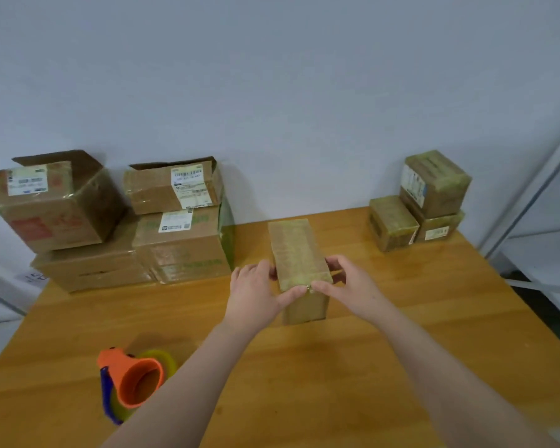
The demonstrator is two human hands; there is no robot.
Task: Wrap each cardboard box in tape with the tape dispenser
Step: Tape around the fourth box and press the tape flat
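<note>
The left hand (256,292) and right hand (349,286) are clamping the near end of a narrow cardboard box (293,250) from either side, thumbs nearly meeting on its top edge. The box is sitting mid-bench (369,367), straight ahead, its long axis running away from the person. One tape dispenser (133,379) is lying near-left, closer to the left hand. Four boxes (175,250) are sitting stacked far left, three taped boxes (434,185) far right.
</note>
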